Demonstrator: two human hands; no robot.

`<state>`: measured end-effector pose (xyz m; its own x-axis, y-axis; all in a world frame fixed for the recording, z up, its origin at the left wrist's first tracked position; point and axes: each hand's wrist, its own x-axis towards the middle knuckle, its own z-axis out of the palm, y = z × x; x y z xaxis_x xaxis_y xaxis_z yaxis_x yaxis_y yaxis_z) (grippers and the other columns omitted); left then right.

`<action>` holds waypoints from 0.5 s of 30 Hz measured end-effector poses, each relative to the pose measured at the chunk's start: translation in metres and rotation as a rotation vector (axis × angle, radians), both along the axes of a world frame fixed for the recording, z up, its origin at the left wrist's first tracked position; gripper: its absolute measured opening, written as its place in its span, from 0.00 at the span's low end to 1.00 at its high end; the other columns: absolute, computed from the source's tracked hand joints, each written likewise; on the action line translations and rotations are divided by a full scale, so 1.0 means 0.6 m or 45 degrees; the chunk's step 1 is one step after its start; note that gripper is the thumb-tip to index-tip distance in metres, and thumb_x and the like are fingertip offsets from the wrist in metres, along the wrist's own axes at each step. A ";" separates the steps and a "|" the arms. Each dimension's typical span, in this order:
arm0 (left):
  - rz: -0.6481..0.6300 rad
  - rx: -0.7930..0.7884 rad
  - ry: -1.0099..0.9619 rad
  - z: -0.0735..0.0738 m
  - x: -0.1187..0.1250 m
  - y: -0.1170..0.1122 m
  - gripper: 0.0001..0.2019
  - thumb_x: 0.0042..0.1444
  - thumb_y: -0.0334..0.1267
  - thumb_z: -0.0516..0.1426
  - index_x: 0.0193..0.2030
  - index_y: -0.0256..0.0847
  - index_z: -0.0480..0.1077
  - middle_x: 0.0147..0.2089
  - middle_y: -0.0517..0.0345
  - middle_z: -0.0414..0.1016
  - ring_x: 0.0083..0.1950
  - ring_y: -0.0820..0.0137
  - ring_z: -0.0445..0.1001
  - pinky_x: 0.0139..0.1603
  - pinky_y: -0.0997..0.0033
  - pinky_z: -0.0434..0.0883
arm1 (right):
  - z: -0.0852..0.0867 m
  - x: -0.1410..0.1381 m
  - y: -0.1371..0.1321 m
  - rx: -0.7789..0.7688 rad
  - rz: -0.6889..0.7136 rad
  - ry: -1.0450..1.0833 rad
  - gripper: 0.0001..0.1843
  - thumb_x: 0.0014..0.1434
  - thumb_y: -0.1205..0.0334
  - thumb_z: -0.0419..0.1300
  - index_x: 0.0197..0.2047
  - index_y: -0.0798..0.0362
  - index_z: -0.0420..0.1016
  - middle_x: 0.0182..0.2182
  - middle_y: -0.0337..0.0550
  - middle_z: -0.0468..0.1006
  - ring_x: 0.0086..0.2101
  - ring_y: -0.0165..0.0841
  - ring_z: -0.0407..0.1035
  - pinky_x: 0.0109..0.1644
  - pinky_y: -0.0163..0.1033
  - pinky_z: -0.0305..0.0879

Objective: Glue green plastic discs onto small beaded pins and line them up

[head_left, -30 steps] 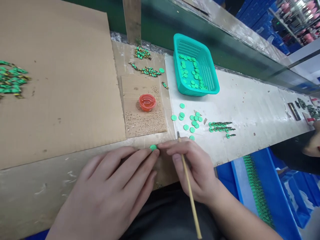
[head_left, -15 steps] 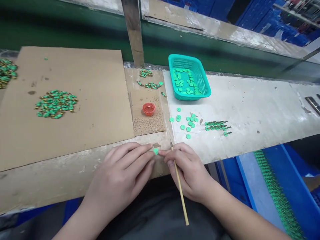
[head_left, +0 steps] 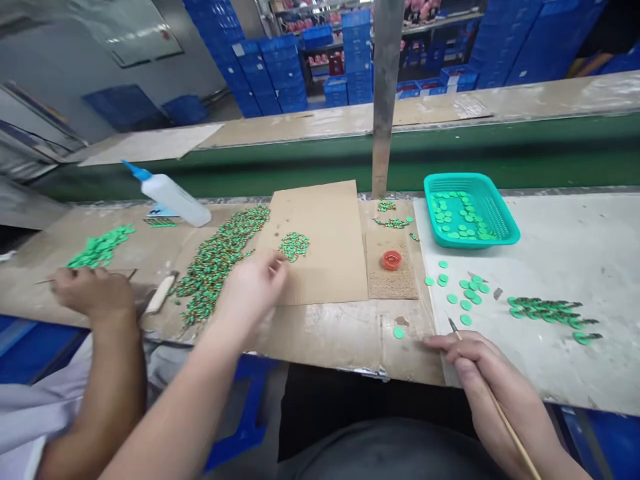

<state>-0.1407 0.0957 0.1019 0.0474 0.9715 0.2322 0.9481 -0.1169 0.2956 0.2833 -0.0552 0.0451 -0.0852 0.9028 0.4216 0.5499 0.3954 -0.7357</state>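
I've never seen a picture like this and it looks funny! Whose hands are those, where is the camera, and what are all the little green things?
There is no machine here, just a person working with two bare hands. The camera sits on that person's head and looks down, so you see the arms as if they were your own. The left hand stretches toward a small pile of green pieces on a cardboard sheet. The right hand holds a thin stick and rests at the near edge of the table. Near it lie loose green discs, and more lie in a teal basket. There is also a tiny red cup, a white squeeze bottle and a long heap of green-and-brown pieces. The hand far left belongs to another person.
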 end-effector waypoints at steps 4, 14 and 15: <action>0.223 -0.134 0.081 0.066 -0.120 0.102 0.23 0.82 0.58 0.70 0.65 0.40 0.83 0.63 0.48 0.88 0.60 0.58 0.88 0.66 0.47 0.89 | 0.000 0.006 -0.003 -0.010 0.023 -0.063 0.14 0.90 0.59 0.59 0.54 0.42 0.86 0.49 0.43 0.98 0.47 0.42 0.97 0.51 0.41 0.96; 0.045 -0.005 -0.034 0.031 -0.139 0.154 0.24 0.82 0.55 0.71 0.71 0.40 0.82 0.68 0.46 0.86 0.63 0.56 0.89 0.64 0.49 0.91 | 0.004 0.007 0.001 0.056 0.070 -0.074 0.12 0.89 0.61 0.61 0.54 0.40 0.87 0.47 0.41 0.98 0.45 0.41 0.97 0.48 0.39 0.95; 0.019 0.078 -0.066 0.036 -0.141 0.156 0.24 0.82 0.55 0.71 0.71 0.40 0.82 0.68 0.47 0.86 0.62 0.57 0.89 0.63 0.50 0.91 | 0.004 0.007 0.001 0.064 0.079 -0.065 0.12 0.88 0.62 0.62 0.54 0.41 0.87 0.47 0.41 0.98 0.44 0.41 0.96 0.48 0.39 0.95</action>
<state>-0.2256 0.1893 0.1236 0.0195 0.9558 0.2932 0.9335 -0.1224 0.3370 0.2876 -0.0543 0.0476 -0.1629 0.8730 0.4598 0.5592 0.4656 -0.6859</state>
